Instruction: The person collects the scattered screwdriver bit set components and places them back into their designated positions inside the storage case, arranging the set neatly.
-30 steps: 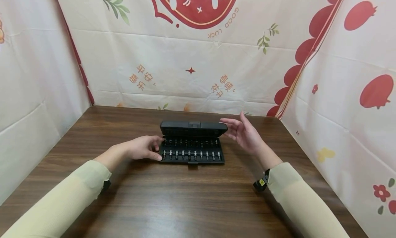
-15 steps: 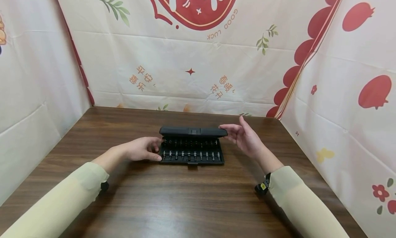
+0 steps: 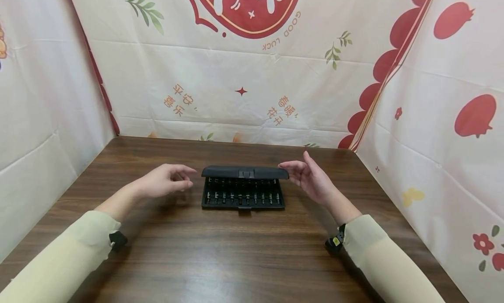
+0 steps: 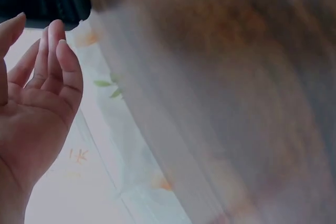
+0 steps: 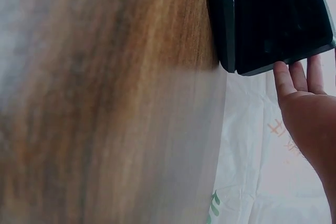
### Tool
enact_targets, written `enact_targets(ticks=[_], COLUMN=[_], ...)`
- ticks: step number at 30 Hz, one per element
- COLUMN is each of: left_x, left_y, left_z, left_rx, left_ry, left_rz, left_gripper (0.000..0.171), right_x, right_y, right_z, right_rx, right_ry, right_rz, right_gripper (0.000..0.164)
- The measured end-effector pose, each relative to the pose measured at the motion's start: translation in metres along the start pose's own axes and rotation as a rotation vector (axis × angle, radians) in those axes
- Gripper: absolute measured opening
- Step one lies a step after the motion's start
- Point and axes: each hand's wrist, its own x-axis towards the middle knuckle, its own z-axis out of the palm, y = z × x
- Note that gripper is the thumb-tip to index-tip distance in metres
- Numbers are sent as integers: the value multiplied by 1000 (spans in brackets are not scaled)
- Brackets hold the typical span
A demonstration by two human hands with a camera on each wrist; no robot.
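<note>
A black hinged case (image 3: 260,207) lies on the table with its lid (image 3: 222,172) partly lowered over rows of small metal bits (image 3: 240,199). The back row is mostly hidden under the lid. My right hand (image 3: 315,182) has its extended fingers at the lid's right edge, thumb pointing up. In the right wrist view those fingertips (image 5: 282,69) meet the edge of the black lid (image 5: 283,24). To the left of the case, a short gap away, my left hand (image 3: 161,181) hovers with loosely bent fingers and nothing in them.
The brown wood-grain table (image 3: 220,255) stretches in front of the case and to both sides. A printed white cloth (image 3: 220,67) hangs behind the table, and more cloth (image 3: 437,132) encloses the left and right sides. Dark bands with devices (image 3: 334,242) sit on both wrists.
The lid has come down further toward the base, with my right hand following at its edge. My left hand has left the case's left side and moved away to the left.
</note>
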Motion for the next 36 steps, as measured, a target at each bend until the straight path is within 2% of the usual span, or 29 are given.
enact_targets(ticks=[6, 9, 13, 18, 25, 36], left_x=[-3, -2, 1, 7, 19, 38], left_y=[5, 10, 15, 18, 26, 44], left_z=[-13, -16, -15, -8, 8, 31], left_rx=[-125, -135, -113, -111, -18, 148], left_ry=[105, 136, 146, 116, 70, -89], left_rz=[16, 26, 51, 58, 75, 107], left_gripper=[43, 43, 47, 52, 56, 61], right_x=[-2, -3, -5, -7, -10, -14], right_y=[2, 3, 5, 6, 9, 6], right_z=[2, 2, 4, 6, 7, 13], right_rx=[-15, -34, -78, -123, -161, -272], right_ry=[-16, -31, -40, -32, -38, -27], right_rz=[-5, -5, -2, -2, -1, 39], right_gripper=[79, 81, 85, 86, 83, 88])
